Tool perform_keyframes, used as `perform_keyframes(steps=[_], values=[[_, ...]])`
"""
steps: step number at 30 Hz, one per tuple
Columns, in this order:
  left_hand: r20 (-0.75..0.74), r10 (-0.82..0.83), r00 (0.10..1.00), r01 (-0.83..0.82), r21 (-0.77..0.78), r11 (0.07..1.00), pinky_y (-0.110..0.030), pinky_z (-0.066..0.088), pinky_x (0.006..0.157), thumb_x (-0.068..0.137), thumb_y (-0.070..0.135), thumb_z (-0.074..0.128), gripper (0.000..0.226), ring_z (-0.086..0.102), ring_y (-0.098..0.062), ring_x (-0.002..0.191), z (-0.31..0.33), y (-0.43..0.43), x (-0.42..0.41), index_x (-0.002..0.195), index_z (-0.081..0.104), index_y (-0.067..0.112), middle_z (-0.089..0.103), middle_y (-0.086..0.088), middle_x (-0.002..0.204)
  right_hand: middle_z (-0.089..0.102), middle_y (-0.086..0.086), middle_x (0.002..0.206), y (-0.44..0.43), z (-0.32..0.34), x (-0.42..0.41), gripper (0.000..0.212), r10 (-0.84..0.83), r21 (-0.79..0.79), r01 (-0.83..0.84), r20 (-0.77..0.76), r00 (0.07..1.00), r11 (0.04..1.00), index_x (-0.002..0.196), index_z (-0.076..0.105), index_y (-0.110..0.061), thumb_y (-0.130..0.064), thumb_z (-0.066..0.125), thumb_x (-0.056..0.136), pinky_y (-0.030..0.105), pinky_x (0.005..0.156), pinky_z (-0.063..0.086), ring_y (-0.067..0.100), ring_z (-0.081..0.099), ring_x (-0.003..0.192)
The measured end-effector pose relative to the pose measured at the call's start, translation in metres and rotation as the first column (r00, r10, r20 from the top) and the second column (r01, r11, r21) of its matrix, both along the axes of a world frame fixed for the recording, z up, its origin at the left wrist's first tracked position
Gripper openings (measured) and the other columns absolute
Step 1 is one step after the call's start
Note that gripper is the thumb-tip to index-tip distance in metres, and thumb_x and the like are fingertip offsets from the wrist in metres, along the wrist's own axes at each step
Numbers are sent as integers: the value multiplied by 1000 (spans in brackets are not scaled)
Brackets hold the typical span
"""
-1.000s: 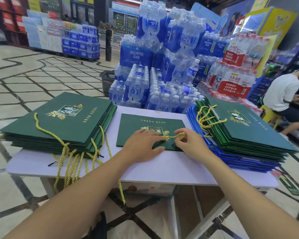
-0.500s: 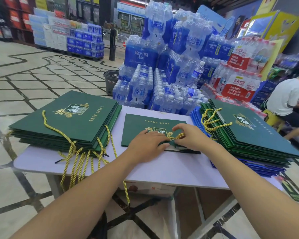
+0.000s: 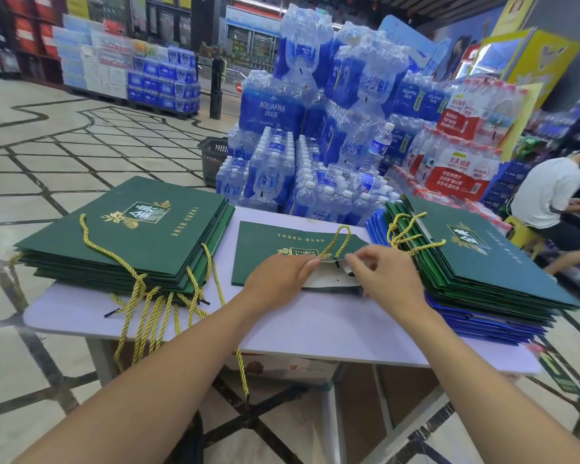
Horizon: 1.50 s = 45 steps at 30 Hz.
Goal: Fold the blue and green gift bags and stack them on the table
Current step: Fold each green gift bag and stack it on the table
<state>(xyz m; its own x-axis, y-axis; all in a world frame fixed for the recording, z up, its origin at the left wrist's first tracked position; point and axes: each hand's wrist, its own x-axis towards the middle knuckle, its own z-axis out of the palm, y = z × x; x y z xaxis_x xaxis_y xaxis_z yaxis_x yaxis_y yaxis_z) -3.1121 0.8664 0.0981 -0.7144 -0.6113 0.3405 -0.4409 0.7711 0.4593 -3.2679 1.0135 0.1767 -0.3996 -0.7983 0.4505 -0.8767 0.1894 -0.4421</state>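
A single green bag (image 3: 268, 249) lies flat in the middle of the white table (image 3: 315, 326), its gold cord handle (image 3: 340, 241) arching up above the near edge. The left hand (image 3: 278, 279) presses palm-down on the bag's near right part, fingers stretched out flat and gripping nothing. The right hand (image 3: 385, 276) sits just beside it, thumb and forefinger pinched on the bag's opened edge, where a white inner face (image 3: 332, 283) shows between the two hands.

To the left, a stack of flat green bags (image 3: 131, 236) crowds that side of the table, its gold cords (image 3: 148, 316) spilling over the front edge. To the right, a taller stack (image 3: 476, 262) of green bags lies on blue bags (image 3: 482, 324), overhanging the table's right end and lying just beside the right hand.

Behind the table, shrink-wrapped packs of water bottles (image 3: 315, 135) rise close against its far edge. A dark basket (image 3: 215, 159) stands on the floor to their left. A person in a white shirt (image 3: 546, 192) sits at the far right.
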Motion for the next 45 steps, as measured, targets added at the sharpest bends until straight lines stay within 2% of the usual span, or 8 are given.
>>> perform_keyframes(steps=[3, 8, 20, 25, 31, 34, 42, 45], values=[[-6, -3, 1000, 3, 2, 1000, -46, 50, 90, 108, 57, 19, 53, 64, -28, 93, 0, 0, 0, 110, 64, 29, 73, 2, 100, 71, -6, 59, -1, -7, 17, 12, -30, 234, -9, 164, 986, 972, 88, 68, -32, -36, 61, 97, 30, 68, 58, 8, 66, 47], [-5, -16, 1000, 17, 9, 1000, -45, 47, 97, 98, 67, 7, 71, 66, -24, 98, 2, 3, 1, 118, 65, 32, 74, 5, 107, 71, 4, 60, -18, -23, 27, 20, -49, 137, -19, 480, 876, 990, 91, 74, -19, -32, 62, 99, 40, 66, 60, 20, 66, 47], [-76, 7, 997, -3, 49, 999, -43, 52, 81, 108, 55, 27, 48, 64, -24, 89, 0, -2, 1, 107, 67, 29, 73, 2, 94, 67, 4, 58, -14, -16, 37, 32, -108, 230, -86, 715, 691, 969, 85, 75, -4, -23, 54, 100, 17, 37, 33, 11, 46, 37], [-49, -52, 997, 51, -20, 998, -40, 49, 89, 108, 54, 27, 46, 65, -19, 99, 0, -1, 2, 126, 67, 39, 74, 9, 110, 68, -3, 60, -19, -4, 25, 45, -86, 81, 70, 217, 972, 994, 67, 72, -24, -53, 55, 97, 32, 58, 48, 14, 62, 61], [19, -74, 997, 75, -73, 995, -41, 40, 103, 111, 44, 34, 41, 60, -17, 120, 4, 3, 4, 138, 63, 32, 69, 7, 130, 71, -1, 94, -36, 2, -2, 38, -278, 316, 328, -195, 941, 890, 95, 72, -24, -58, 55, 89, 36, 76, 51, 29, 66, 96], [46, -79, 996, 83, -82, 993, -43, 39, 105, 111, 47, 32, 44, 58, -16, 123, 3, 3, 4, 138, 62, 32, 67, 8, 133, 68, -7, 70, -42, 0, -12, 27, -234, 368, 261, -118, 965, 892, 74, 72, -25, -45, 61, 89, 33, 70, 53, 24, 66, 78], [70, -64, 996, 72, -122, 990, -36, 42, 94, 109, 50, 36, 41, 59, -18, 113, 4, 4, 3, 134, 65, 35, 67, 7, 121, 68, -7, 79, -63, 24, -29, 24, -168, 179, 151, 88, 982, 972, 82, 70, -22, -37, 60, 98, 32, 67, 45, 22, 65, 83], [103, -29, 994, 43, -140, 989, -40, 35, 109, 103, 60, 34, 45, 53, -18, 126, 7, 11, 4, 130, 65, 44, 63, 7, 123, 76, 3, 89, -72, 29, -22, 12, -55, 152, -32, 536, 843, 988, 99, 66, -15, -23, 57, 100, 32, 73, 49, 21, 72, 84]])
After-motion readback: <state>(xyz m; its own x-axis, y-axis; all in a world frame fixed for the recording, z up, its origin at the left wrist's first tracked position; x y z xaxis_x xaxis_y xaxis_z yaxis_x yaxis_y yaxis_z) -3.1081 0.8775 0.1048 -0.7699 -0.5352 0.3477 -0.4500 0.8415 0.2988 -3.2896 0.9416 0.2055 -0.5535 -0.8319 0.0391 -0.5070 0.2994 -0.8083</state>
